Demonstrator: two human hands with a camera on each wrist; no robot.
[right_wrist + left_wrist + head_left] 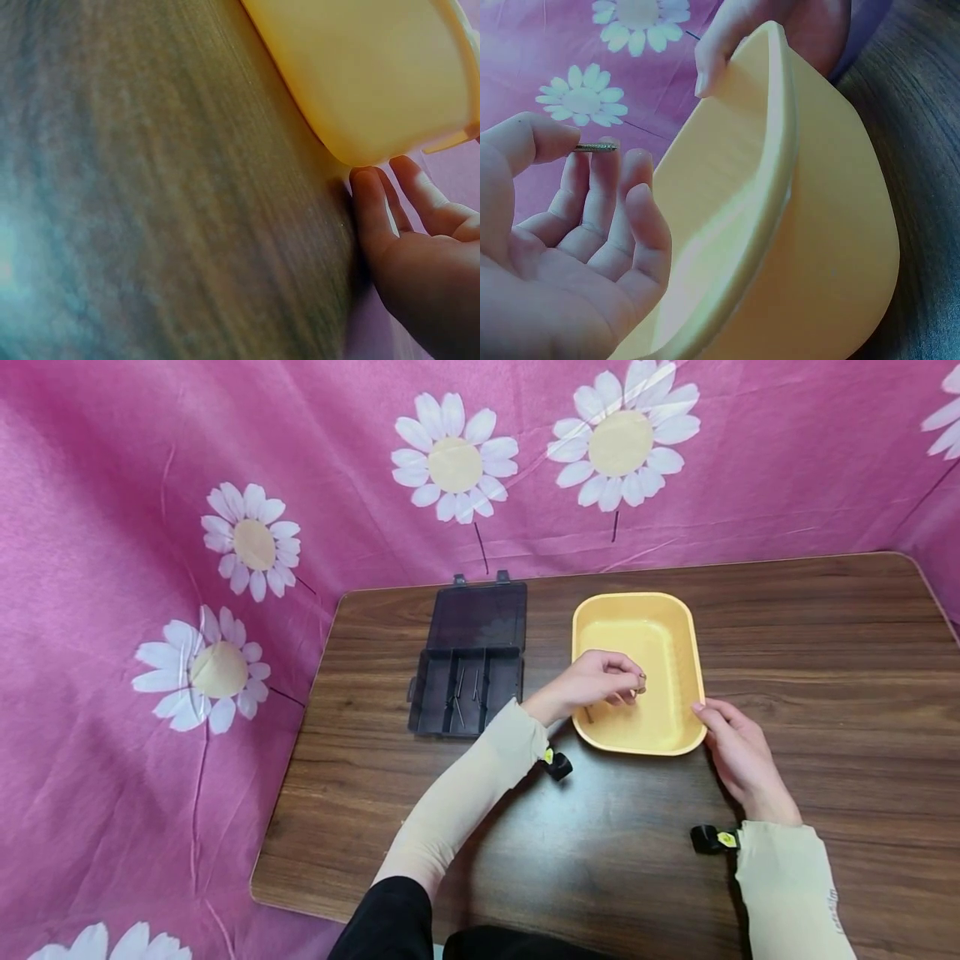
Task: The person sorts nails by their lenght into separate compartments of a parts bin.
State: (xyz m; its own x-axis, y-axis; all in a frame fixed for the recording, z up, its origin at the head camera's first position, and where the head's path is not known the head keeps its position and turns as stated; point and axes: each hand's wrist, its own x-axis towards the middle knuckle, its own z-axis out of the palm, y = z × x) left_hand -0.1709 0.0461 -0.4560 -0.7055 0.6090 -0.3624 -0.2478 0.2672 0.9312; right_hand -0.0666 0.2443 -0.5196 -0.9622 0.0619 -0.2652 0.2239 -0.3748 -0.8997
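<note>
Over the yellow plastic basin [637,750], my left hand [592,679] pinches a small screw [596,148] between thumb and fingertips. Its threaded end shows in the left wrist view, while the rest is hidden by the thumb. My right hand [738,756] holds the basin's near right side, thumb over the rim and fingers against the outer wall. Another thin metal piece [588,714] lies inside the basin, close below the left hand. To the left is a dark compartment box [430,693], with several thin metal pieces [476,685] in its middle compartment.
The box's hinged lid [477,614] lies back, away from the person. Both stand on a brown wood-grain table [360,793], and a pink flowered cloth [322,460] hangs behind its far edge and at its left. Each wrist wears a small black strap device [557,766].
</note>
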